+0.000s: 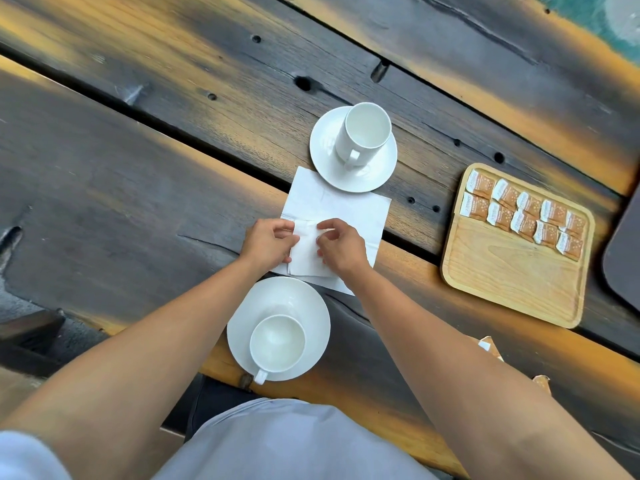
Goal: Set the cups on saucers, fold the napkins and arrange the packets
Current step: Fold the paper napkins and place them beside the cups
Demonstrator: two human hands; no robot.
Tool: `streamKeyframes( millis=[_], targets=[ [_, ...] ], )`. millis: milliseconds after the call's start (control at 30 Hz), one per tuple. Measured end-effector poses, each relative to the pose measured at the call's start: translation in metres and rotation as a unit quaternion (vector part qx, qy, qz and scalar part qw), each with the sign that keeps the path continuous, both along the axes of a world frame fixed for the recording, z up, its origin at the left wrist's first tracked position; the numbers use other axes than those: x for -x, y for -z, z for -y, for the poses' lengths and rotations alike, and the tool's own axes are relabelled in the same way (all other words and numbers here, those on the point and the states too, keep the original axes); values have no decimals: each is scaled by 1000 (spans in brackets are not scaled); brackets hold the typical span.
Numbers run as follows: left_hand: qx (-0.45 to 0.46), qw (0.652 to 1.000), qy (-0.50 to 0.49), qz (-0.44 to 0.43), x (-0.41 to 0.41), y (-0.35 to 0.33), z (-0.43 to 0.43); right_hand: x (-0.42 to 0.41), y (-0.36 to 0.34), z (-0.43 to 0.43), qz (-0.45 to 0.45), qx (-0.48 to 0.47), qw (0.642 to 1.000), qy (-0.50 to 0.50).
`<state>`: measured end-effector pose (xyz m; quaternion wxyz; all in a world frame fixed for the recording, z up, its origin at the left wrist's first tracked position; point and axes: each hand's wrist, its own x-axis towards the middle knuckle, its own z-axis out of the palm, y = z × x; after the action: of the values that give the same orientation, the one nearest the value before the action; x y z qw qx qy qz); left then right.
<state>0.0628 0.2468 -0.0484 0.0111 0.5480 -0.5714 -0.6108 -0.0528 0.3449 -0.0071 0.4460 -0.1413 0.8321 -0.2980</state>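
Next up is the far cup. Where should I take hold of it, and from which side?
Take the far cup by its handle, coming from the near side. It stands upright on its saucer with the handle pointing back towards you, clear of the napkin.

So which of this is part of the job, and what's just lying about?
Job: near cup, far cup, their saucers, napkins, packets, tray.
Lying about: dark board, torn wrappers.

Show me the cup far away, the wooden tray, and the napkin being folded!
far cup (363, 133), head view, on its white inside.
wooden tray (502, 271), head view, on its bare wood below the packets.
napkin (332, 206), head view, on the flat sheet beyond the hands.
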Motion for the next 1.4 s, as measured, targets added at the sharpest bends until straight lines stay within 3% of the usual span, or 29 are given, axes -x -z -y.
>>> streamKeyframes(
  millis=[133,267,467,567,900,1233,1400],
  targets=[
    [12,1000,18,15,3,-2,0,-6,0,-4,-116,-3,980,-163],
    [26,998,43,34,9,-7,-2,-10,2,-10,-254,-13,906,-338],
    [10,998,48,45,12,-12,0,-5,19,-29,-285,-82,811,-505],
    [2,998,42,52,12,-15,-1,-2,26,-43,-303,-95,789,-526],
    [7,998,34,50,14,-24,-4,11,30,-58,-316,-117,764,-551],
    [9,998,31,50,13,-23,-5,12,26,-58,-311,-118,771,-543],
    [-34,998,-40,46,16,-23,0,14,21,-53,-299,-111,779,-540]
  ],
)
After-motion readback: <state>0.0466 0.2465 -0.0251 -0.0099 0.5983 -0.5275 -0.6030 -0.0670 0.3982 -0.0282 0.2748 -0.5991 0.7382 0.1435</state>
